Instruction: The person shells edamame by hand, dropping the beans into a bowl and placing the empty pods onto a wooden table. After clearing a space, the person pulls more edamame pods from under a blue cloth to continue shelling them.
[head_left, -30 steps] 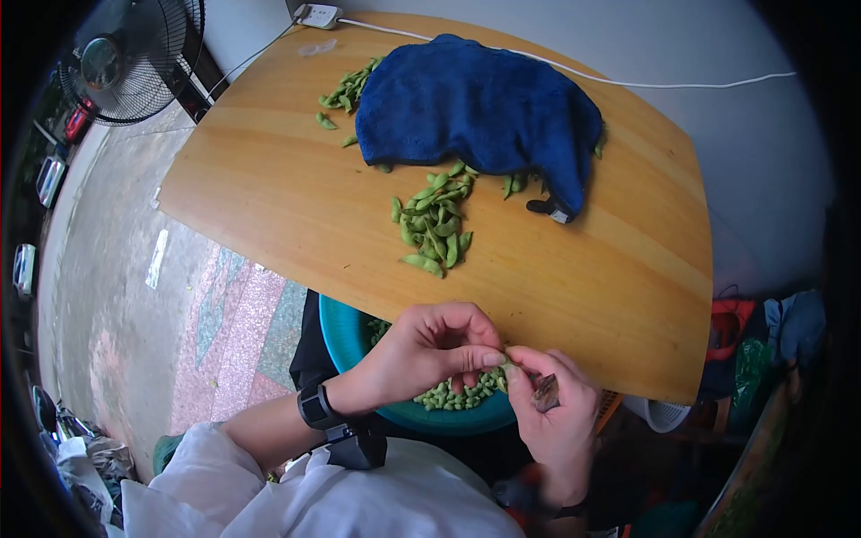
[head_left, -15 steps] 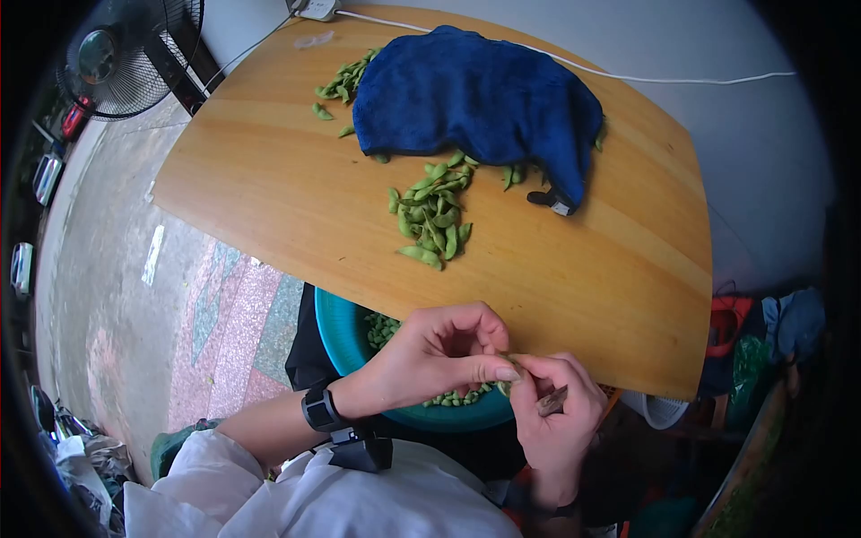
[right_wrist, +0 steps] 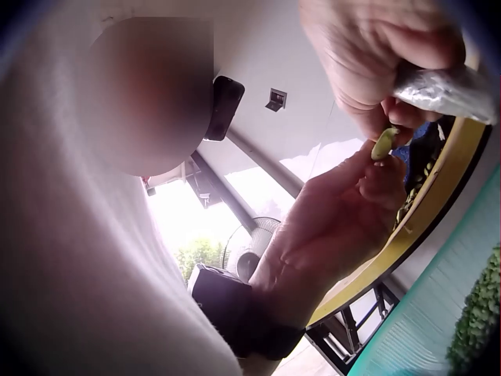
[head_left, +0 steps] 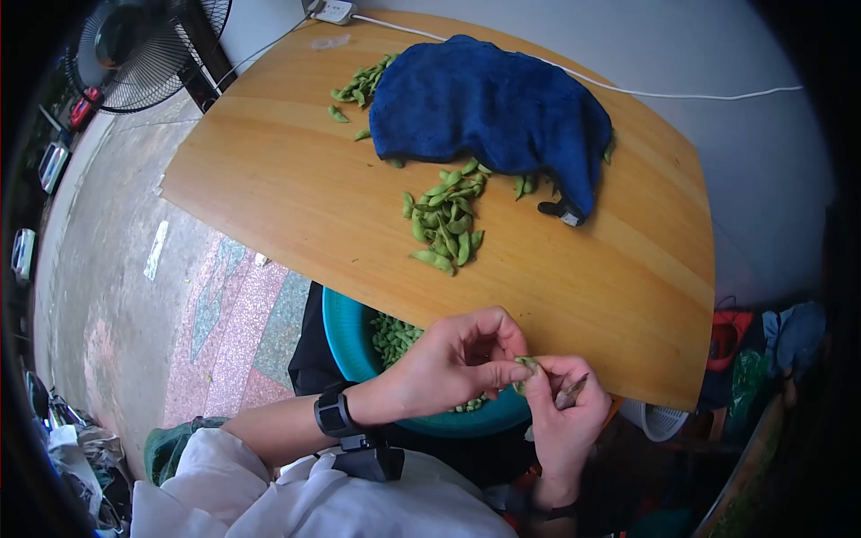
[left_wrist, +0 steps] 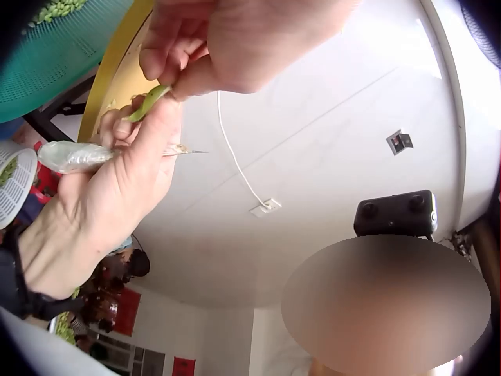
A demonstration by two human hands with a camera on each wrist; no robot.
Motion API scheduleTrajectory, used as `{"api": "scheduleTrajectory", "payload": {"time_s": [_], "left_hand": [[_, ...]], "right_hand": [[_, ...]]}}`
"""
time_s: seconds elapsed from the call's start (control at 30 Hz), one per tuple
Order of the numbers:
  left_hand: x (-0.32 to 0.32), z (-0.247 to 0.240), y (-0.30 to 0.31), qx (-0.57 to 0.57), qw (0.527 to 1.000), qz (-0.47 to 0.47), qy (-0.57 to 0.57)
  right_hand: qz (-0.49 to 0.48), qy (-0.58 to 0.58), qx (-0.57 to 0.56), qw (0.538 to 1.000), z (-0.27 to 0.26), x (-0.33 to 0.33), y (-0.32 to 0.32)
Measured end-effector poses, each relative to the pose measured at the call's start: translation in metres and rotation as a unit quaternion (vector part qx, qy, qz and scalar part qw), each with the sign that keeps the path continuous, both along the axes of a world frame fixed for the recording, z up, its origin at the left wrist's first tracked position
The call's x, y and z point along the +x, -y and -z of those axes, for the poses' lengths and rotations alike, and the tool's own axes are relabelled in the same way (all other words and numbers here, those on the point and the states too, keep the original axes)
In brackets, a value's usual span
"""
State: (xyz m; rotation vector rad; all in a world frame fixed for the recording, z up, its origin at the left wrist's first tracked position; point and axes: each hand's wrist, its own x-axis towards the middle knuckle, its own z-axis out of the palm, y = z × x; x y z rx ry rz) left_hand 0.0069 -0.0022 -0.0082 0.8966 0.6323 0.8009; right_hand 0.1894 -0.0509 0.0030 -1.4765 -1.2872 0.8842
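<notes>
A green pod (head_left: 525,366) (left_wrist: 149,103) (right_wrist: 383,144) sits between the fingertips of both hands, over the table's near edge. My left hand (head_left: 453,363) (left_wrist: 235,39) (right_wrist: 329,219) pinches one end between thumb and fingers. My right hand (head_left: 567,421) (left_wrist: 117,192) (right_wrist: 368,55) touches the pod with thumb and fingertips. Its curled fingers also grip a slim tool (head_left: 571,392) with a plastic-wrapped handle (left_wrist: 74,157) (right_wrist: 446,92); the left wrist view shows its thin pointed tip. Below the hands, a teal basin (head_left: 350,345) holds shelled green beans (head_left: 392,339).
A pile of pods (head_left: 446,220) lies on the wooden table (head_left: 296,179). Behind it, a blue cloth (head_left: 489,108) partly covers more pods (head_left: 363,82). A power strip (head_left: 334,12) with a white cable is at the back; a fan (head_left: 134,49) stands left, a white basket (head_left: 659,420) right.
Both hands appear slightly farther right in the head view, still together at the pod. The table and cloth have also shifted right in view, and more beans show in the basin.
</notes>
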Motion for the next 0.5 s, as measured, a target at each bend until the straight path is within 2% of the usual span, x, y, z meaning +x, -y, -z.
{"api": "scheduleTrajectory", "payload": {"time_s": [0.1, 0.33, 0.43, 0.5], "left_hand": [[-0.002, 0.006, -0.001, -0.004, 0.999, -0.016, 0.047], [-0.006, 0.001, 0.001, 0.005, 0.999, -0.027, 0.035], [-0.004, 0.005, 0.006, 0.049, 0.998, -0.042, 0.021], [-0.005, 0.008, 0.007, 0.071, 0.996, -0.046, -0.033]], "right_hand": [[-0.010, -0.028, -0.035, 0.999, -0.011, -0.001, -0.004], [-0.052, -0.050, -0.086, 0.994, -0.016, 0.002, -0.006], [-0.048, -0.033, -0.095, 0.994, -0.014, -0.001, -0.006], [-0.051, 0.061, -0.056, 0.995, -0.011, -0.002, -0.004]]}}
